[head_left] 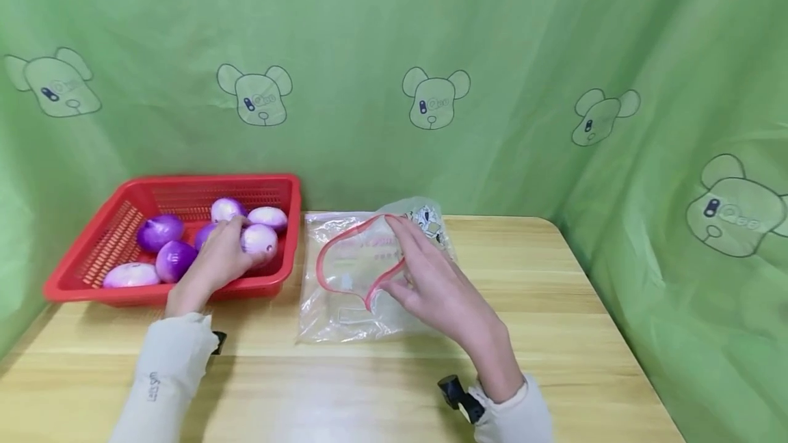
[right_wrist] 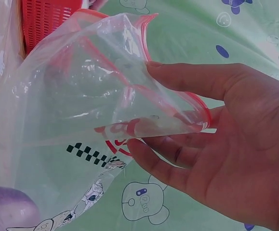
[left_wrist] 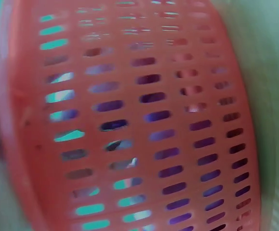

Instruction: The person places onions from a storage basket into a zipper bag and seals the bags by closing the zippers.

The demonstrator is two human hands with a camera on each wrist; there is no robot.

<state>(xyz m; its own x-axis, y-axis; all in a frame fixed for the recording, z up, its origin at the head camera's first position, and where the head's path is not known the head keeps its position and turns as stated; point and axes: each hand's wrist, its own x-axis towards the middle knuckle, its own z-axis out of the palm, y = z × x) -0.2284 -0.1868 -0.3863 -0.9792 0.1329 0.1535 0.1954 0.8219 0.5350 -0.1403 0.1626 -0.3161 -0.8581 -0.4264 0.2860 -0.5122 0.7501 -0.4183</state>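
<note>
Bench (head_left: 554, 333): pale wood, bearing a red basket (head_left: 295, 224) on the left and a clear plastic bag (head_left: 369, 272) on the right.
Basket: shallow, slotted walls; its right rim stands between the onions (head_left: 176, 262) and the bag.
Bag: see-through, edged in red at its gaping mouth, which lies just beside the basket, right of the rim.
Right hand (head_left: 440, 286): at the bag's mouth, thumb and fingers spread wide against the red edge; the nearer hand to the bag.
Left hand (head_left: 224, 251): reaches into the basket, thumb and fingers around a pale onion (head_left: 258, 241); well apart from the right hand.
Pale onion: under the left hand, in the basket's right end; glossy, whitish with purple tinges, nearly round, no clear long axis. From it the bag's mouth lies rightward, across the rim.
Onions: glossy, loose in the basket, some deep purple, some paler.
</note>
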